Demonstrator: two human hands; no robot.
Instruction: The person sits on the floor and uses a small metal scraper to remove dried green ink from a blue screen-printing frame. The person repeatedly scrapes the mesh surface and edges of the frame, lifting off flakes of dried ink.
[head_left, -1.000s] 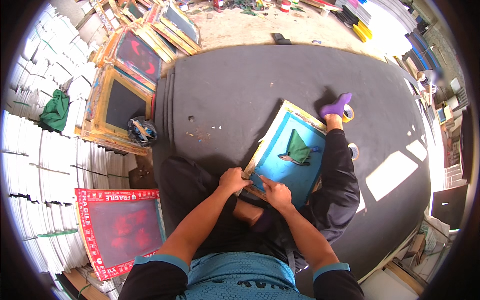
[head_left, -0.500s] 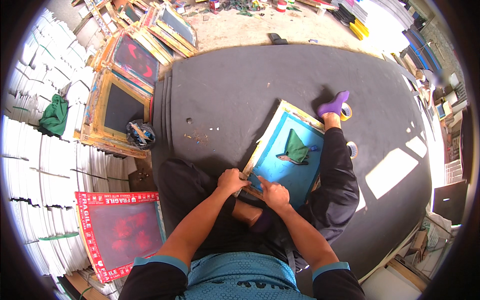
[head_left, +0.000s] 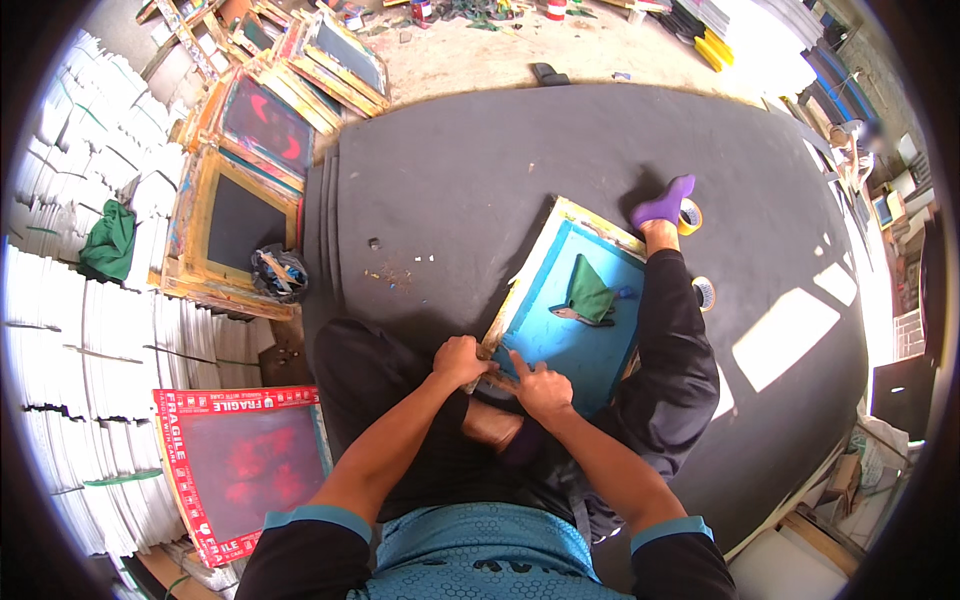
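Note:
A wooden screen-printing frame (head_left: 535, 246) with blue mesh lies tilted between my legs. My left hand (head_left: 460, 362) is closed round its near left corner. Beside it, my right hand (head_left: 545, 390) is over the frame's near edge, its index finger stretched toward the blue mesh and the other fingers curled. Whether something small is inside those curled fingers cannot be made out. A crumpled green cloth (head_left: 590, 291) rests on the mesh, with a small dark-handled tool (head_left: 580, 317), partly covered, against its near side.
Dark sheets (head_left: 450, 150) are stacked under me. Two tape rolls (head_left: 704, 293) lie by my right leg. Other printing frames (head_left: 245, 215) lean at the left, with a black bag (head_left: 279, 273) of scraps. A red-taped frame (head_left: 185, 480) stands near tall white stacks (head_left: 100, 320).
My right hand has shifted slightly left and toward me, and its index finger is now straighter. My left hand stays on the frame's corner. The cloth has not moved on the mesh.

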